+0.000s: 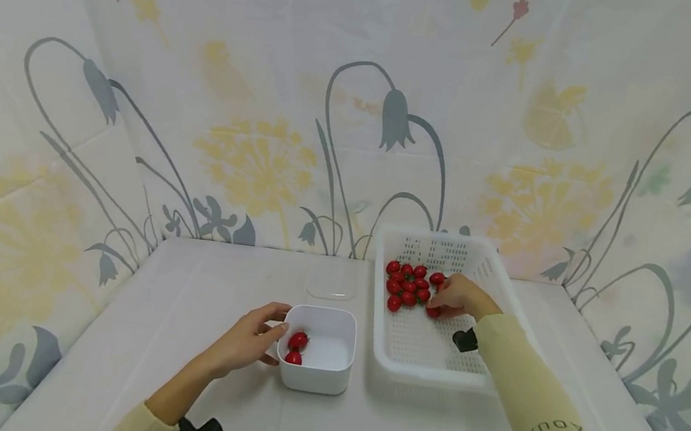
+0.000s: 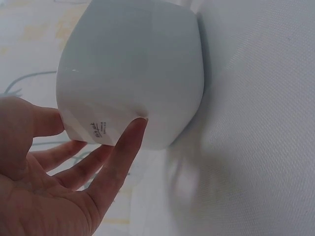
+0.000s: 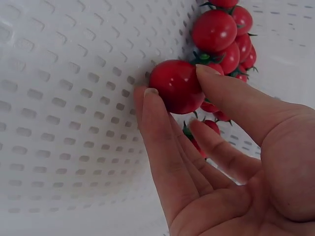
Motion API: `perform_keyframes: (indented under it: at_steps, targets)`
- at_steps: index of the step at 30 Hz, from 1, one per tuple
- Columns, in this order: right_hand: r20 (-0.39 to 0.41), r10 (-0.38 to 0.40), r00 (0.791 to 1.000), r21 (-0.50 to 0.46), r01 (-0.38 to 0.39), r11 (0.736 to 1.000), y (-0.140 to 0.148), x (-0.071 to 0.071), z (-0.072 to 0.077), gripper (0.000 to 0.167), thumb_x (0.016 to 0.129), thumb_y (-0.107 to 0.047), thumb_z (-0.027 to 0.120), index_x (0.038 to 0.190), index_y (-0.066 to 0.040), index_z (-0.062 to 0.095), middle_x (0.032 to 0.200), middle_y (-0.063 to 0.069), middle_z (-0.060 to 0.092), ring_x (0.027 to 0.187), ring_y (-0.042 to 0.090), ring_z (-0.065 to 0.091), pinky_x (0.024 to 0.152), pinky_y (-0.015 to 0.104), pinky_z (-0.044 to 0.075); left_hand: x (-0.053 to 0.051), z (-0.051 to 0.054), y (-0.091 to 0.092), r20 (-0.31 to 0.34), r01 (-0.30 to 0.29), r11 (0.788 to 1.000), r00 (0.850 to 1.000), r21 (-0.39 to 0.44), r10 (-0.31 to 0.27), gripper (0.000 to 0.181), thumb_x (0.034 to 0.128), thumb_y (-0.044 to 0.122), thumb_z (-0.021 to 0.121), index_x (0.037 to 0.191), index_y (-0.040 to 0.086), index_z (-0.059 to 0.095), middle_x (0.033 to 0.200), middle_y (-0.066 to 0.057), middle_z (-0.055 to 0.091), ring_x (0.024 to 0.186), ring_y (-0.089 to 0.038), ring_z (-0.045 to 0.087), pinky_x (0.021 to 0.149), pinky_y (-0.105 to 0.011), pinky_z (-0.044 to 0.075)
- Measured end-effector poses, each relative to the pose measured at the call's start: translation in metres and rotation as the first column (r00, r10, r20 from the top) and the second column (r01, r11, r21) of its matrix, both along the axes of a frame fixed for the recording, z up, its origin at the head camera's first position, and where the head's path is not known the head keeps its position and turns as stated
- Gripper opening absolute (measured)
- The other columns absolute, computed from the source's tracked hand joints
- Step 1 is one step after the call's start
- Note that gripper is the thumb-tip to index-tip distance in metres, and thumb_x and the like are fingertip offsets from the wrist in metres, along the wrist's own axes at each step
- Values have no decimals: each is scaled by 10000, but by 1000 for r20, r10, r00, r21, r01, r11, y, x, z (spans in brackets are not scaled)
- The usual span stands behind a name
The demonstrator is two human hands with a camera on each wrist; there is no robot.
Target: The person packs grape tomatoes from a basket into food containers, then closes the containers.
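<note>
My right hand (image 1: 456,296) is inside the white perforated basket (image 1: 377,333). Between thumb and fingertips it pinches a red cherry tomato (image 3: 176,86), seen close up in the right wrist view. Several more cherry tomatoes (image 1: 408,286) cluster at the basket's left, some with green stems. Left of the basket stands a small white square container (image 1: 314,380), with two cherry tomatoes (image 1: 298,341) inside. Against its left side rests my left hand (image 1: 248,339), thumb at the rim. In the left wrist view, spread fingers touch the outer wall, which bears small dark print.
A clear, flat-looking lid-like outline (image 1: 330,294) lies behind the container on the white tabletop (image 1: 237,267). Flower-printed cloth (image 1: 257,92) hangs behind and at both sides. The basket's raised rim (image 1: 423,375) stands around the right hand.
</note>
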State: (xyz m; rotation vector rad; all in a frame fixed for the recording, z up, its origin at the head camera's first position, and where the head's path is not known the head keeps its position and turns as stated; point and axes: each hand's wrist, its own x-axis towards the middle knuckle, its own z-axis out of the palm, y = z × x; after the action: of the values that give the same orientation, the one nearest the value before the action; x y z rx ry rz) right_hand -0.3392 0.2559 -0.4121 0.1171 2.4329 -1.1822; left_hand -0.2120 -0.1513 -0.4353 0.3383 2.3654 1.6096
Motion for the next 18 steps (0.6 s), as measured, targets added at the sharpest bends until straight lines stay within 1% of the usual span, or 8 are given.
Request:
perform_keyframes:
  at_steps: [2,4,6,8,11,13,18]
  targets:
    - [11,20,1000,-5,-20,1000,1,-1,0,210,889,15,728,914,49,522,756,87,596,647,147,640,697,346,643,1,1,0,0,3,1000,1000,3,-3,430,1064,162,546,1471,48,469,1466,-266,482,1198,-420,597,707,-421,647]
    - [27,30,999,-21,-29,999,2,-1,1,274,905,18,716,1058,96,502,827,103,564,688,161,636,722,360,645,1,1,-1,4,8,1000,1000,10,-9,432,1065,161,544,1471,40,465,1465,-273,479,1202,-429,593,709,-430,646]
    - [37,43,998,-36,-41,998,3,0,3,341,918,21,702,1161,128,488,883,118,548,723,174,634,747,377,645,1,1,-1,3,14,1000,1000,11,-14,432,1065,161,542,1471,34,463,1464,-277,477,1202,-437,590,711,-436,646]
    - [36,51,998,-47,-49,998,3,2,5,345,922,16,697,1183,147,512,907,125,555,735,179,642,763,389,644,1,1,-1,6,17,1000,1000,12,-17,433,1066,163,541,1472,34,461,1463,-276,475,1203,-435,588,715,-435,646]
    - [23,66,998,-71,-64,995,4,4,9,288,929,15,685,1144,159,560,894,123,591,726,170,648,766,383,644,0,0,-1,9,10,1000,1000,9,-10,425,1064,165,546,1466,47,471,1459,-261,483,1201,-420,593,715,-427,647]
    - [7,77,997,-91,-76,993,6,6,11,278,936,12,672,1142,169,572,881,120,603,714,157,638,768,377,643,-1,-1,-1,9,5,1000,1000,9,-5,420,1063,161,548,1462,52,478,1457,-255,488,1198,-412,597,714,-423,647]
    - [-17,89,996,-172,-91,981,8,11,15,332,956,14,638,1212,203,546,943,145,625,741,157,671,834,416,632,-1,-2,0,-2,1,1000,1000,4,-1,412,1062,158,546,1454,48,486,1450,-263,494,1191,-413,603,710,-421,647]
